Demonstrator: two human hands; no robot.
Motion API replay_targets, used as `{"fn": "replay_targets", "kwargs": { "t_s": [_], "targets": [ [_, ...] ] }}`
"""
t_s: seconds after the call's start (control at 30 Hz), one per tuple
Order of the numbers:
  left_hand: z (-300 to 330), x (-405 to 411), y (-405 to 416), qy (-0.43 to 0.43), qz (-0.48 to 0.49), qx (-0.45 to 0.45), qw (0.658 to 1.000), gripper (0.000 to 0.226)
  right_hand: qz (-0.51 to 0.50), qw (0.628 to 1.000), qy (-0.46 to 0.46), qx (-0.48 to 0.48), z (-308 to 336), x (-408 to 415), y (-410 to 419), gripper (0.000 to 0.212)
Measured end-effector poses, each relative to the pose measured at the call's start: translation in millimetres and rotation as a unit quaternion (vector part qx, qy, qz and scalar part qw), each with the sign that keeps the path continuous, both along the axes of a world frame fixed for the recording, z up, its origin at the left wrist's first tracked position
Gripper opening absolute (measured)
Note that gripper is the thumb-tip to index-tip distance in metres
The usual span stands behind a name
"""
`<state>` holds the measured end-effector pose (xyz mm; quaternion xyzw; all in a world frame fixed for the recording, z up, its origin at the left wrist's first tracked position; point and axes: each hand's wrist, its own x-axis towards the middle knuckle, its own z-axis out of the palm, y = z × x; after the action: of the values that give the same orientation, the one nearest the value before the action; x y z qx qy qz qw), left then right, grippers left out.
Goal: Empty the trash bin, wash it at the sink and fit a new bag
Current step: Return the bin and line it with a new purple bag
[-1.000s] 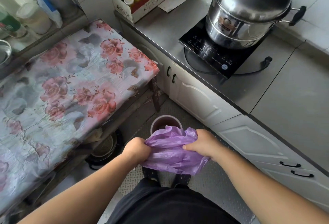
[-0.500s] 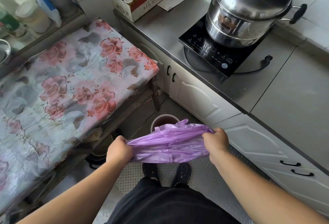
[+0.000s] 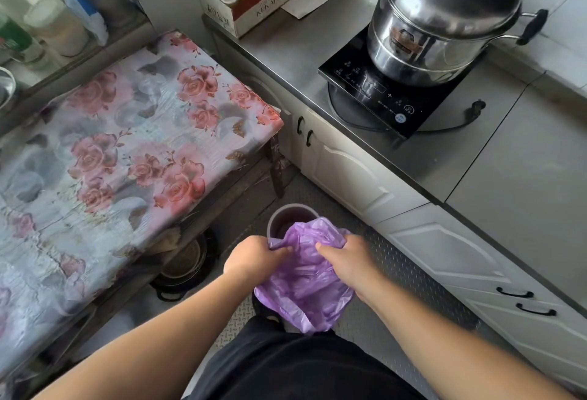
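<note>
Both our left hand (image 3: 254,258) and right hand (image 3: 347,260) pinch the purple bag (image 3: 305,288) mouth above the bin (image 3: 290,218); thin film may tear if we yank it apart

Home kitchen: induction cooker (image 3: 390,94), cabinets (image 3: 352,174).

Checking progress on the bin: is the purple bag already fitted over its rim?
No: both hands, left hand and right hand, hold the purple bag bunched above the bin.

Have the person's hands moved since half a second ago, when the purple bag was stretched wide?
Yes. The left hand and right hand have come together, bunching the purple bag just below the trash bin.
</note>
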<state>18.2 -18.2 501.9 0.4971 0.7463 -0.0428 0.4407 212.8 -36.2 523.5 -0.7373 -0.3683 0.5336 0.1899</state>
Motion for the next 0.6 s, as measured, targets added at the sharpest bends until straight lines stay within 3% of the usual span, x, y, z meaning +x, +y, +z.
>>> {"fn": "replay_targets", "kwargs": {
  "t_s": [0.13, 0.23, 0.33, 0.43, 0.5, 0.6],
  "targets": [
    [-6.2, -23.2, -1.8, 0.111, -0.029, -0.009, 0.993, 0.032, -0.002, 0.988, -0.151, 0.029, -3.8, 17.4, 3.8, 0.018],
    [-13.8, -46.8, -4.4, 0.145, 0.020, -0.011, 0.989, 0.022, 0.031, 0.964, -0.255, 0.070, -5.2, 34.3, 1.8, 0.026],
    [-22.9, -54.8, -7.4, 0.096, 0.159, -0.016, 0.982, 0.033, 0.062, 0.945, -0.309, 0.088, -8.7, 41.3, -2.9, 0.037],
    [-23.4, -48.2, -9.8, 0.018, 0.368, -0.048, 0.929, 0.037, -0.023, 0.951, -0.307, 0.038, -20.8, 46.4, -3.8, 0.034],
    [-21.7, -41.5, -7.3, -0.020, 0.387, -0.070, 0.919, 0.040, -0.077, 0.956, -0.283, 0.011, -27.4, 49.8, -3.3, 0.028],
    [-18.0, -30.1, -3.6, -0.068, 0.337, -0.086, 0.935, 0.049, -0.077, 0.968, -0.237, -0.009, -33.9, 50.1, -6.2, 0.018]
  ]
}}
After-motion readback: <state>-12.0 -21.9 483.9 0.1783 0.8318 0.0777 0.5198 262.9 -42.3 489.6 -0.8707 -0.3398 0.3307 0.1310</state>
